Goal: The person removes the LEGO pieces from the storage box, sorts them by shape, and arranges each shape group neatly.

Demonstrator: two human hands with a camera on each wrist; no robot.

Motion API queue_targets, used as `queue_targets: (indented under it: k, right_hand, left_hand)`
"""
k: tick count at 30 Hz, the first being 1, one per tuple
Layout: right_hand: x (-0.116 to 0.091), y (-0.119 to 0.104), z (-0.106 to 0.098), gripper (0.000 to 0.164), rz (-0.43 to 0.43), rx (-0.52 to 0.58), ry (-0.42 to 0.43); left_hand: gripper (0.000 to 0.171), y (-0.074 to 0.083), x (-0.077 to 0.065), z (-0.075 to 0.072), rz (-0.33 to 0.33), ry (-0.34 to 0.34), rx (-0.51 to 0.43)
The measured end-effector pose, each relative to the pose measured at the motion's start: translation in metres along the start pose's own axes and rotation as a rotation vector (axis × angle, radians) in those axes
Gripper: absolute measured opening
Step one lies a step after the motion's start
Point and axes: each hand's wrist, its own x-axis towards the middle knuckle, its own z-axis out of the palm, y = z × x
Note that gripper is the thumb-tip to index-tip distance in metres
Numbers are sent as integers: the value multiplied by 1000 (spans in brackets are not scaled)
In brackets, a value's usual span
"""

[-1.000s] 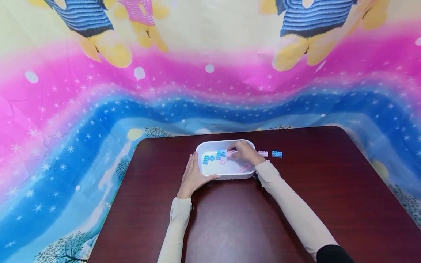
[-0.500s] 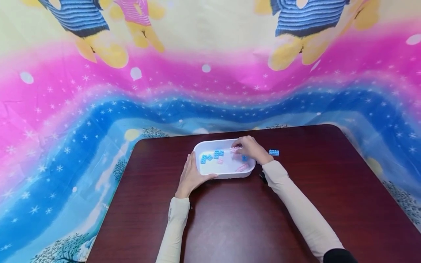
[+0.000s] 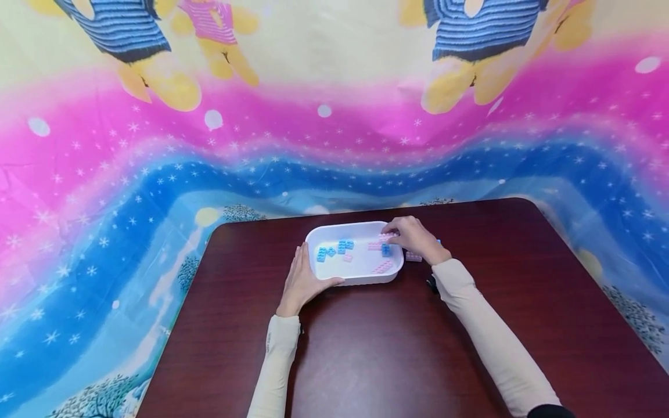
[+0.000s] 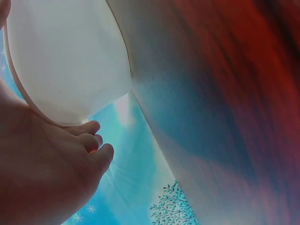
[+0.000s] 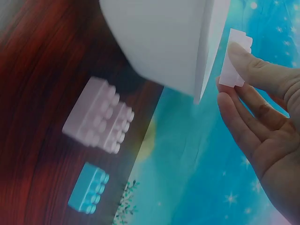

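Observation:
A white plastic tray [image 3: 360, 281] stands on the table with pink and blue toy building bricks inside. My left hand [image 3: 302, 281] rests against its left front corner, fingers straight along the left side and thumb along the front wall. In the left wrist view the left hand [image 4: 51, 168] touches the tray's rim. My right hand [image 3: 415, 237] is over the tray's right rim. In the right wrist view it pinches a pink building brick [image 5: 233, 61] between thumb and fingers. Blue bricks [image 3: 342, 247] and a small pink brick [image 3: 348, 258] lie in the tray's left half.
Right of the tray, pink bricks [image 5: 96, 115] and a blue brick [image 5: 88, 188] sit on the dark red-brown table [image 3: 355, 360]. A printed cloth [image 3: 334, 151] hangs behind the table's far edge.
My right hand has moved right, from inside the tray to its right rim, with the pink brick. The left hand keeps its place on the tray. The view has shifted slightly.

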Motion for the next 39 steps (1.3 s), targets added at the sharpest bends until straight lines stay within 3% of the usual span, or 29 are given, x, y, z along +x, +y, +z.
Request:
queue_targets:
  k: [14,39]
  right_hand:
    - [-32,34,-15,20,26,-6,85]
    - [-80,88,-14,17,170,-18,46]
  left_hand:
    - [139,2,-1,0,-3,-11,-2]
    - [140,3,-1,-1,11,-4,3]
